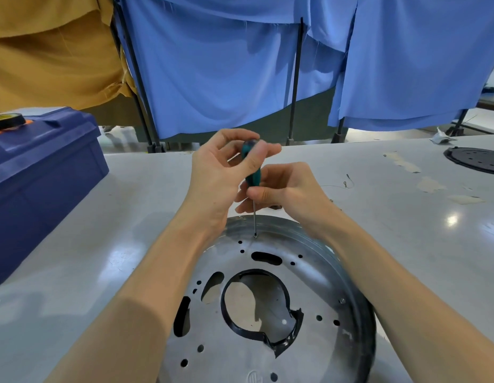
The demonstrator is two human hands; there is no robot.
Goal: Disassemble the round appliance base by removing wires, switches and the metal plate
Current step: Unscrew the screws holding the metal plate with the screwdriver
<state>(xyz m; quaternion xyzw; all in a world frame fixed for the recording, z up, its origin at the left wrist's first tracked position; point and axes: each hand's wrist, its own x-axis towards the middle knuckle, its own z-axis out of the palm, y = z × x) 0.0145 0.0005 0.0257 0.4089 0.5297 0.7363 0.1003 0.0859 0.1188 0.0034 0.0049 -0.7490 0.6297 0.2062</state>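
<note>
Head view: left hand [219,172] and right hand [285,190] grip screwdriver [252,178], tip on metal plate [317,275]

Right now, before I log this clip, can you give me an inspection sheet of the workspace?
Surface: pale glossy table, residue patches at right.
Job's things: round metal plate lying flat; screwdriver upright, tip on a screw near its far rim.
Clutter: blue toolbox at left, tape roll on top; black disc far right.
Grippers: left hand grips the handle top; right hand pinches it lower down.
Cables: one thin loose wire on the table.
Surroundings: blue cloths and a mustard cloth hung behind.
</note>
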